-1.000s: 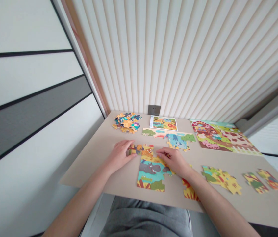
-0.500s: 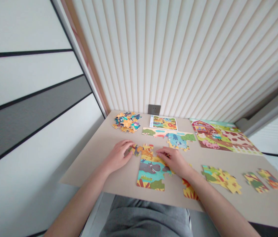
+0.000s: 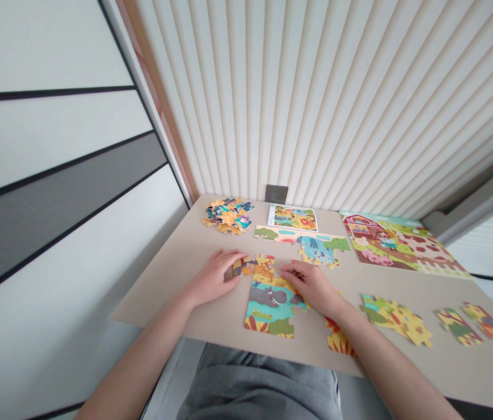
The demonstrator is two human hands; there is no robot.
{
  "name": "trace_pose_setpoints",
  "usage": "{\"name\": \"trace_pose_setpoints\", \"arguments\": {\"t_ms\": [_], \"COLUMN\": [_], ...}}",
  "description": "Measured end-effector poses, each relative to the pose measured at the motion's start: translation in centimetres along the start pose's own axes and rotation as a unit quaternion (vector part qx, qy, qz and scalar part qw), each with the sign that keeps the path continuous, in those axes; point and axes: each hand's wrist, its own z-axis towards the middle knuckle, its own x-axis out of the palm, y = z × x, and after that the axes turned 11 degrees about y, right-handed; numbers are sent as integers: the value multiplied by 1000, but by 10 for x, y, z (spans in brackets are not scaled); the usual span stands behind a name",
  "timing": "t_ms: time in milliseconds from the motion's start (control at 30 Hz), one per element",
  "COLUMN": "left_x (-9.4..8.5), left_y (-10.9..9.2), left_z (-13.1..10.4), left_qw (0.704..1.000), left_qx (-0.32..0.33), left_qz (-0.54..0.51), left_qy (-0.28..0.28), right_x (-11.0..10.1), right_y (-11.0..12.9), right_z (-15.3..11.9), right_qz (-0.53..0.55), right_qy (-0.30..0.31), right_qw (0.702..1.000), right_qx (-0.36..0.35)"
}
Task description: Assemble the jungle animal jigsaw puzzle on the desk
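The left hand (image 3: pixel 215 279) has its thumb and fingers slightly parted, holding a small puzzle piece (image 3: pixel 243 268) between them, flat on the bench (image 3: pixel 163 286). That piece sits at the upper left side of the hippo patch (image 3: pixel 268 298); whether the two are locked together I cannot tell. The right hand (image 3: pixel 311 284) rests over the patch's upper right corner with fingers curled in close; whether they grip anything cannot be seen.

Beyond the hands lies the elephant strip (image 3: pixel 316 249), then a picture card (image 3: pixel 293 218) and, to its left, a heap of loose pieces (image 3: pixel 228 217). An orange patch (image 3: pixel 338 338) is partly covered by the right forearm. Further right come a yellow patch (image 3: pixel 397 319) and two small pieces (image 3: pixel 459 326), with the farm puzzle (image 3: pixel 399 242) behind them.

The bench is plain beige. At its far edge stands a pale ribbed wall (image 3: pixel 294 105) with a dark socket (image 3: pixel 276 193) low down. White panels (image 3: pixel 49 251) with black trim and a grey band line the left side.
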Motion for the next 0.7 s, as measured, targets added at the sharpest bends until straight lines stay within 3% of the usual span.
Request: {"name": "trace_pose_setpoints", "arguments": {"t_ms": [100,400,700], "left_x": [-1,1,6], "left_y": [-3,-1,9], "left_z": [2,4,13], "left_qw": [1000,999,999], "left_qx": [5,-2,-2], "left_qz": [-4,0,0], "left_qy": [18,-49,-53], "right_x": [0,-1,10], "right_y": [-1,2,4], "right_z": [0,-1,5], "right_qz": [8,-20,-184], "right_qy": [-4,5,7], "right_qw": [1000,1000,975], "right_qx": [-4,-8,-122]}}
